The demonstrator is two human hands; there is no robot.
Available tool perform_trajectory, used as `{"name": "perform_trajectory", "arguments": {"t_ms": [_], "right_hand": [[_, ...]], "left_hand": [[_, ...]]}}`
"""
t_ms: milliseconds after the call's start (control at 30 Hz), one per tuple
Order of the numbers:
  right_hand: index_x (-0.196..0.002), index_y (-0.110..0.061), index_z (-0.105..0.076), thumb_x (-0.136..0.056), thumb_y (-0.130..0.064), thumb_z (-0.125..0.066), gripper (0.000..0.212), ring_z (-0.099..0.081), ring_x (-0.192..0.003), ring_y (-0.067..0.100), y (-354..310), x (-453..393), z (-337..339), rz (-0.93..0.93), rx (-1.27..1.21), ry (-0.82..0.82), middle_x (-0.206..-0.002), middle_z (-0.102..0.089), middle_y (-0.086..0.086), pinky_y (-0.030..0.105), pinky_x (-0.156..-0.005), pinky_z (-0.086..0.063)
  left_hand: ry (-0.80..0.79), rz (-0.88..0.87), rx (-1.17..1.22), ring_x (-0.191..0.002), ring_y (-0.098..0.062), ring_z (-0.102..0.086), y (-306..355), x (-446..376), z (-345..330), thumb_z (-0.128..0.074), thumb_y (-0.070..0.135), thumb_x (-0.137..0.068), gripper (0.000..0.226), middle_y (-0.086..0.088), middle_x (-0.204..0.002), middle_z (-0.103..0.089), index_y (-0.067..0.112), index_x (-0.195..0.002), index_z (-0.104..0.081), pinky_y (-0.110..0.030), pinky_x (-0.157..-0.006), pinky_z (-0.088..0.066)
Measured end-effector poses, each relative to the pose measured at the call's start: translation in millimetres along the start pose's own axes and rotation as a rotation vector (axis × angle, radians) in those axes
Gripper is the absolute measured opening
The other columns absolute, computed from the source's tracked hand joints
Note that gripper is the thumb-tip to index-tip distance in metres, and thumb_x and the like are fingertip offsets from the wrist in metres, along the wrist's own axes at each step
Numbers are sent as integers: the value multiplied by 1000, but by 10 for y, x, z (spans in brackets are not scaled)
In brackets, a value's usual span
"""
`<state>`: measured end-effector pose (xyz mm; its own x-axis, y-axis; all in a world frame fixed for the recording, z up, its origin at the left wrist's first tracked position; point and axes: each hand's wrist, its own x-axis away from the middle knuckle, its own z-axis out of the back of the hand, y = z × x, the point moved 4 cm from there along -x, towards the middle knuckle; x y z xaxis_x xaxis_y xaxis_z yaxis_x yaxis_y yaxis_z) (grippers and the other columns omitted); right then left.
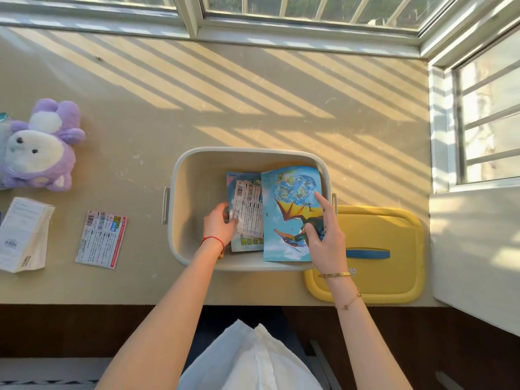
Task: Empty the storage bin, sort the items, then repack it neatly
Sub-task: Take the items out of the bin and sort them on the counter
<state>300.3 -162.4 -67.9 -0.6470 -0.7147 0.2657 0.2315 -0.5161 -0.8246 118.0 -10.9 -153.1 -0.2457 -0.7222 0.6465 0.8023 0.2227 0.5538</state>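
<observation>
Hands both down inside the storage bin (180,192) now, which sits at the near edge of the table (253,108), its front rim close to the drop. Left hand (218,223) has thumb and fingers curled round the left edge of a booklet (247,209) lying back-cover up, barcode showing, flat toward the middle of the bin floor. Right hand (323,235) is on the dinosaur booklet (292,209), thumb pressed on the cover and fingers wrapped behind its right edge, forefinger stretched up along that side. That booklet is tilted, its right edge up against the bin's right wall and its left edge overlapping the other one.

Left half of the bin floor is bare, so there's room on that side. Tight on the right: the yellow lid (394,229) lies flat, touching the bin's right side, partly tucked under its near corner and running to the table's front edge.

Over on the left, well apart from the bin, a printed card (101,239) lies flat, a white box (22,235) beside it, and a purple plush toy (42,147) behind them. Far side of the table is open, striped with sunlight, up to the window frame (197,29).
</observation>
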Motion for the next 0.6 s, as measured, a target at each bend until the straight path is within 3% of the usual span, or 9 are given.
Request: {"name": "perform_trajectory", "arguments": {"t_ms": [67, 200, 333, 500, 600], "right_hand": [[-142, -19, -37, -90, 6, -53, 60, -57, -86, 1, -32, 49, 46, -28, -103, -1, -113, -53, -24, 21, -69, -51], [-141, -20, -38, -91, 7, -52, 59, -52, -120, 5, -135, 143, 106, -34, -243, -17, -138, -47, -2, 26, -84, -55], [-141, -18, -38, -91, 9, -51, 58, -48, -126, 8, -267, 233, 178, -9, -309, -22, -140, -44, 2, 20, -84, -54], [-140, -20, -39, -91, 10, -50, 58, -48, -128, 12, -510, 368, 240, 33, -355, -52, -139, -45, -2, 27, -86, -55], [-140, -22, -40, -91, 9, -51, 59, -50, -126, 12, -665, 437, 224, 56, -354, -80, -138, -47, -4, 34, -86, -56]], "left_hand": [[30, -41, 16, -89, -20, -59, 21, 68, 78, -60, 10, -89, 38, -8, -100, -66, 11, -127, -54, -34, -92, -48], [73, -72, -13, -97, -23, -65, 15, 220, 229, -52, 9, -93, 41, -10, -107, -69, 17, -134, -51, -33, -92, -48], [161, -105, -81, -88, -21, -65, -4, 413, 447, -46, 11, -96, 38, -7, -100, -71, 25, -130, -55, -36, -80, -56], [264, -177, 64, -90, -13, -65, 30, 843, 811, -47, 6, -94, 35, -4, -103, -71, 21, -124, -60, -16, -75, -47], [321, -184, 223, -90, -9, -66, -53, 1127, 1058, -50, 9, -94, 36, -4, -110, -69, 25, -126, -55, -27, -78, -56]]}}
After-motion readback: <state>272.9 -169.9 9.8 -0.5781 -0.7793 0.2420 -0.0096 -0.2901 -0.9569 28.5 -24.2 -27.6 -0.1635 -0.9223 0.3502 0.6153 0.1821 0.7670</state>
